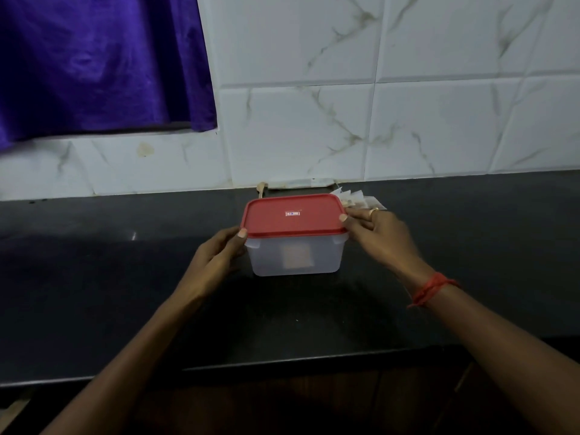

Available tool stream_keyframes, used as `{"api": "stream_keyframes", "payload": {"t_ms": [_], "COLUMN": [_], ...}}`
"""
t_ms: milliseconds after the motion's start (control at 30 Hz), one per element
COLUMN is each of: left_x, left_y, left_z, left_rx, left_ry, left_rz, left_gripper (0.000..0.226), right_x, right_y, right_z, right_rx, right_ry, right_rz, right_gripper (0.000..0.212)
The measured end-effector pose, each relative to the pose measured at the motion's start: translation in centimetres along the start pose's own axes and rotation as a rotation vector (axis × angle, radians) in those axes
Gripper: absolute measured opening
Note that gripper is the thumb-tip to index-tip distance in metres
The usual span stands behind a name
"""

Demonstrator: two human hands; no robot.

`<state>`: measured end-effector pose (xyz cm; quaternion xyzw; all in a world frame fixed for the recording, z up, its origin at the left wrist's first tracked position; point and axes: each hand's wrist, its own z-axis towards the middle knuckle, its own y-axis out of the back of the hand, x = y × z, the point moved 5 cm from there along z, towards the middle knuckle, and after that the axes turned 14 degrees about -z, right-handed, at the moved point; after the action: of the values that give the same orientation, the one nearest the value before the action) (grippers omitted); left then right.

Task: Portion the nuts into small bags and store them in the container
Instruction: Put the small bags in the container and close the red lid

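Gripping: your left hand (219, 255) & right hand (378, 233) pinch red lid (292, 215) at rim.
Done: lid on container (295, 260), contents unclear.
To do: small bags (356, 199) behind, prob. unstored.

Home kitchen – blk stone counter (94, 277) w/ marble-look wall tiles (439, 127).

A black polished stone countertop (94, 277) spreads beneath the grip and out to both sides. Straight behind the grip, white marble-veined wall tiles (408, 120) climb. Up and left of it hangs a shiny purple fabric curtain (94, 64). Nearer than the grip, dark wooden cabinet fronts (282, 406).
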<state>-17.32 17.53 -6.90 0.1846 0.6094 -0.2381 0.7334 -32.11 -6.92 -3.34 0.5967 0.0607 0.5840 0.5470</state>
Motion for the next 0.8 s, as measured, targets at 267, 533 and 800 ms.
{"api": "stream_keyframes", "payload": {"t_ms": [267, 533, 800], "left_x": [1.2, 2.2, 2.8], "left_y": [1.2, -0.6, -0.1], "left_z": [4.6, 6.7, 7.2], "left_rx": [0.326, 0.320, 0.284], "left_ry": [0.048, -0.040, -0.092], "left_rz": [0.318, 0.166, 0.204], "left_gripper": [0.122, 0.079, 0.072], "right_x": [8.0, 12.1, 12.9], "right_y": [-1.4, -8.3, -9.1], "right_z": [0.9, 1.2, -0.2], "right_rx": [-0.105, -0.063, -0.336], "right_ry": [0.423, 0.642, 0.873], "right_rz": [-0.409, -0.681, -0.812], "right_gripper": [0.057, 0.051, 0.032]}}
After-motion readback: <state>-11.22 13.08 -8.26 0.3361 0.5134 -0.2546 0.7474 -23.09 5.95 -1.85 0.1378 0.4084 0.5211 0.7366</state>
